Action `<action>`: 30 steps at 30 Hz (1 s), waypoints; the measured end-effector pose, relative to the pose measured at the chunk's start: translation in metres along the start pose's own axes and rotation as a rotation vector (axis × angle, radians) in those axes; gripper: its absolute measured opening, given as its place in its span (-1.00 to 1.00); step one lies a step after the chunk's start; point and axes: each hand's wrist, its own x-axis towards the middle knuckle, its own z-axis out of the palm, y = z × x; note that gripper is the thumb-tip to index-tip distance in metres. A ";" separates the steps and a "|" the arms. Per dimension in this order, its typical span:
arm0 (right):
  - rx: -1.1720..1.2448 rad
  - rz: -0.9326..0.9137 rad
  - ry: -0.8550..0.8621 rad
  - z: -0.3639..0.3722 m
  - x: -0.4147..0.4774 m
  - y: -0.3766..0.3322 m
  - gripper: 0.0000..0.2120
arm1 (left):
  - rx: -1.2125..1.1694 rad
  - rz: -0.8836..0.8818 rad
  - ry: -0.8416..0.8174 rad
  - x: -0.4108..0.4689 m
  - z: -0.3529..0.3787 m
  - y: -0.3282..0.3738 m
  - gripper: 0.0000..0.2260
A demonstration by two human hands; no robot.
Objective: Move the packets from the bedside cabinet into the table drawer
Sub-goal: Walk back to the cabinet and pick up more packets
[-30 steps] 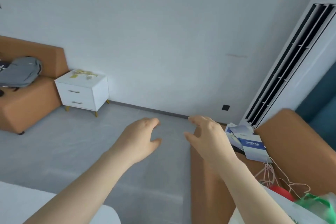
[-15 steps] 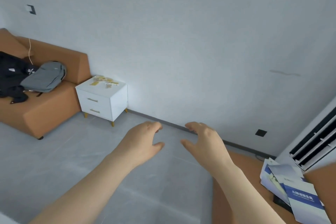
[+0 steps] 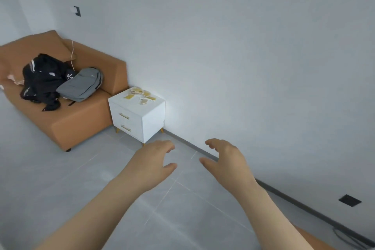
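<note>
I judge nothing moved yet: the packets (image 3: 139, 95) lie on the bedside cabinet (image 3: 153, 122), well apart from my left hand (image 3: 154, 160) and right hand (image 3: 227, 160) (both relaxed, empty)

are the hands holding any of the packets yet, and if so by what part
Nothing is held. The left hand and right hand hang in the air with loosely curled fingers. The packets lie on the bedside cabinet.
</note>
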 end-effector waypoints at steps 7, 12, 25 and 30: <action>0.012 -0.070 -0.100 0.041 0.112 -0.018 -0.53 | 0.032 -0.123 0.004 0.075 -0.011 -0.066 -0.63; 0.007 -0.097 -0.137 0.081 0.209 -0.053 -0.53 | 0.040 -0.157 0.040 0.150 -0.041 -0.138 -0.65; 0.012 -0.033 -0.225 0.160 0.423 -0.114 -0.51 | 0.001 -0.225 -0.005 0.323 -0.093 -0.295 -0.66; 0.023 -0.045 -0.255 0.191 0.520 -0.117 -0.53 | 0.012 -0.258 -0.010 0.401 -0.102 -0.345 -0.63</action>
